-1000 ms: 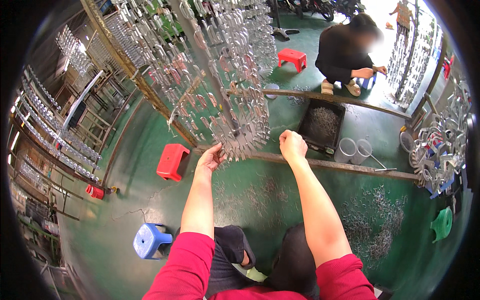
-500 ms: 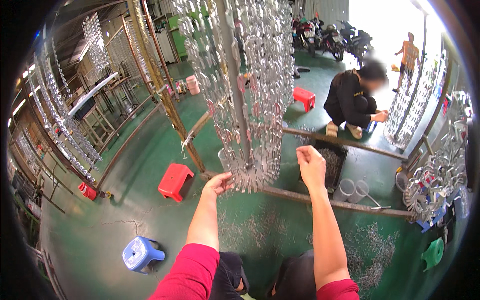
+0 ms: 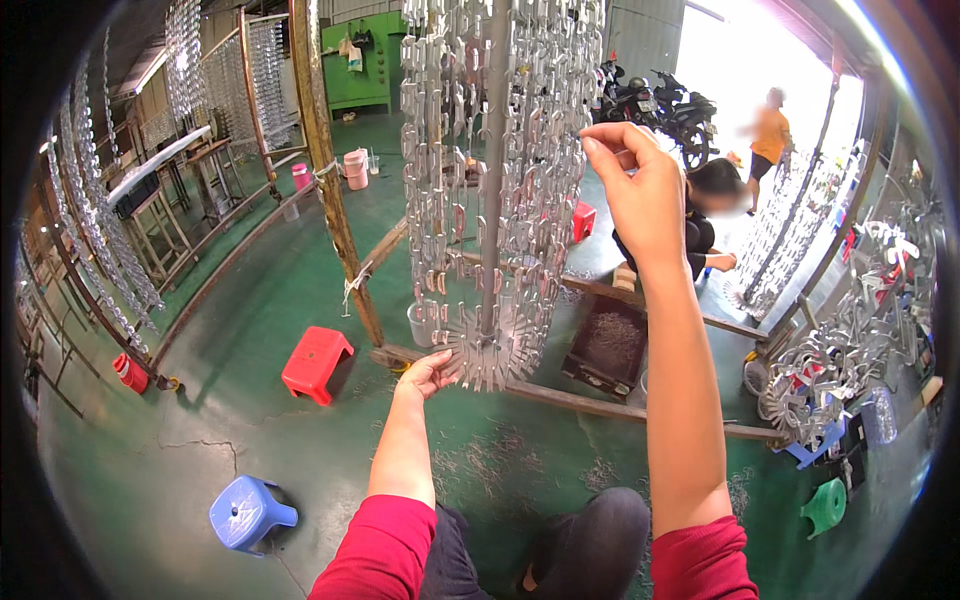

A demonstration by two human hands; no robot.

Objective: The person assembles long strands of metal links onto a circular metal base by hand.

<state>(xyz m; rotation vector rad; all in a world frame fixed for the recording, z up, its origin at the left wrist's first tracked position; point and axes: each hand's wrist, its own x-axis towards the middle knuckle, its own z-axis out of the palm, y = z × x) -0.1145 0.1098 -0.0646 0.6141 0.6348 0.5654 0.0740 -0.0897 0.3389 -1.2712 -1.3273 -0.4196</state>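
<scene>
In front of me hang several strands of small shiny metal pieces around a grey upright pole. At their lower end is a round metal disc with a toothed rim. My left hand is closed on the left edge of this disc, thumb uppermost. Higher up, on the right side of the strands, my right hand is raised with its thumb and fingers drawn together in a pinch. Anything between those fingertips is too small to make out.
A dark tray of small metal bits lies beyond a low frame bar. A red stool and a blue stool stand left. Metal parts pile up right. A crouching co-worker is at other strands.
My right hand has risen from near the disc's level to well up beside the strands. My left hand stays at the disc's edge. The view has shifted slightly.
</scene>
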